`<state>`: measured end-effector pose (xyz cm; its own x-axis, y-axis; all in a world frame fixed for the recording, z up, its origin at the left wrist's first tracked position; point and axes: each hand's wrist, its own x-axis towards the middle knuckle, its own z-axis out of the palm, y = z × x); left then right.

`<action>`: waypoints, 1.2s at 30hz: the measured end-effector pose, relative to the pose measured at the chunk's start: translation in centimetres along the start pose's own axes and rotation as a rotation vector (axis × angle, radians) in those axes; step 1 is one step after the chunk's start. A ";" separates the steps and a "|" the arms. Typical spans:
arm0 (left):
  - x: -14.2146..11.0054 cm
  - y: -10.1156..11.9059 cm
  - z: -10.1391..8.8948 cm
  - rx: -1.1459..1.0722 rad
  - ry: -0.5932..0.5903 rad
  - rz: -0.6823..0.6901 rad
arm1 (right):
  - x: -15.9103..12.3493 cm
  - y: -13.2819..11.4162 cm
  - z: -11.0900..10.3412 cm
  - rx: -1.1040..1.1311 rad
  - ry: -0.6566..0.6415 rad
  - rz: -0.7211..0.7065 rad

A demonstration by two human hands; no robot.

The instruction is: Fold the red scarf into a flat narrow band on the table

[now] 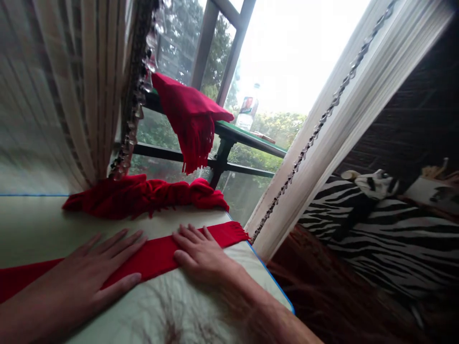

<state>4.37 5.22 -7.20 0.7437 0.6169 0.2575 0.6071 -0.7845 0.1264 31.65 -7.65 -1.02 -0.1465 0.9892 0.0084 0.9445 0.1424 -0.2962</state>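
Note:
A long red scarf [158, 254] lies flat in a narrow strip across the pale table [150, 301], its fringed end near the table's right edge. My left hand [96, 267] rests palm down over the scarf at the left, fingers stretched out. Farther right, my right hand [201, 253] presses flat on the same scarf, fingers spread. Behind both hands, a crumpled red scarf [143, 196] is heaped along the table's far edge.
A folded red fringed scarf [190, 110] hangs over a green ledge [247, 136] by the window, where a clear bottle [248, 110] stands. String curtains with bead strands [322, 114] frame both sides. Zebra-striped cloth [358, 229] covers a surface at right.

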 end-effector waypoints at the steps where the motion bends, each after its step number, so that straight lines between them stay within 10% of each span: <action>1: 0.0 0.0 0.0 0.004 0.000 -0.003 | -0.7 2.1 -0.6 -0.008 0.006 0.062; 8: -0.5 1.7 -2.7 0.001 -0.129 -0.010 | -3.4 13.3 -1.8 -0.038 0.055 0.347; 21: -2.3 5.8 -6.8 0.225 0.025 0.152 | -2.8 14.7 1.3 -0.115 0.234 0.247; 29: -2.8 6.6 -6.5 0.133 0.142 0.241 | 4.4 4.1 1.6 -0.071 0.164 -0.180; 36: -2.3 2.4 -9.5 -0.010 0.176 -0.190 | 6.0 -4.3 3.0 0.033 0.081 -0.175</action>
<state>1.43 1.27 1.63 0.5557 0.7337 0.3910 0.7280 -0.6566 0.1973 25.87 -2.40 -2.53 -0.2820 0.9493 0.1387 0.8963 0.3122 -0.3150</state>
